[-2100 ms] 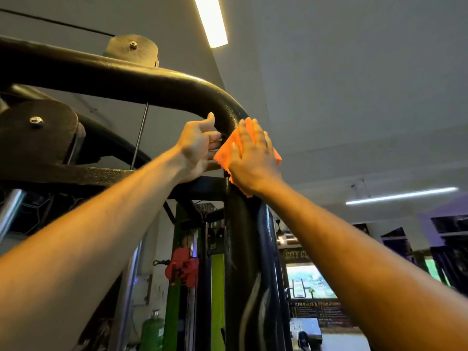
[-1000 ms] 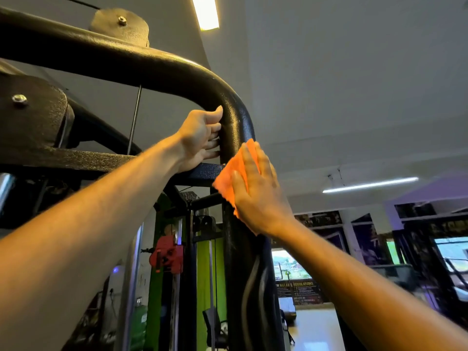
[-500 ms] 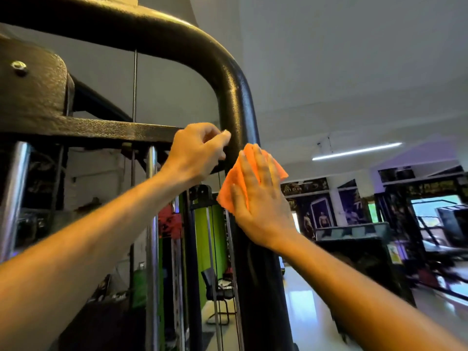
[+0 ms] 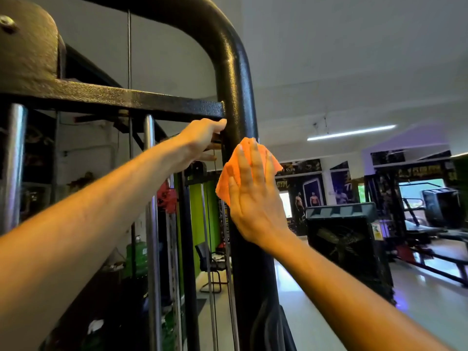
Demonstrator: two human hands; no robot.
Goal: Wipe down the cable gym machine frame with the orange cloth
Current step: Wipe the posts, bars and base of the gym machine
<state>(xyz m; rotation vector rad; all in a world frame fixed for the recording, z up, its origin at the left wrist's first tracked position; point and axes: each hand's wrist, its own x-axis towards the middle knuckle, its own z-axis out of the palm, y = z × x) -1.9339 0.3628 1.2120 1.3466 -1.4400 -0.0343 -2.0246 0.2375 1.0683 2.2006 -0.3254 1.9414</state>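
Up high, the right hand [image 4: 254, 198], fingers straight, presses the orange cloth [image 4: 229, 178] flat against the black frame upright [image 4: 238, 84]; the left hand [image 4: 202, 140] curls around it just under the crossbar [image 4: 126, 100].

Orange cloth [image 4: 229, 182] on a black frame [image 4: 238, 92] — green panel [image 4: 200, 211] behind, red clamp [image 4: 167, 197].

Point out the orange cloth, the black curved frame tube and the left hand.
orange cloth [image 4: 229, 182]: head view, left edge.
black curved frame tube [image 4: 236, 79]: head view, upright section.
left hand [image 4: 200, 140]: head view, back of hand.
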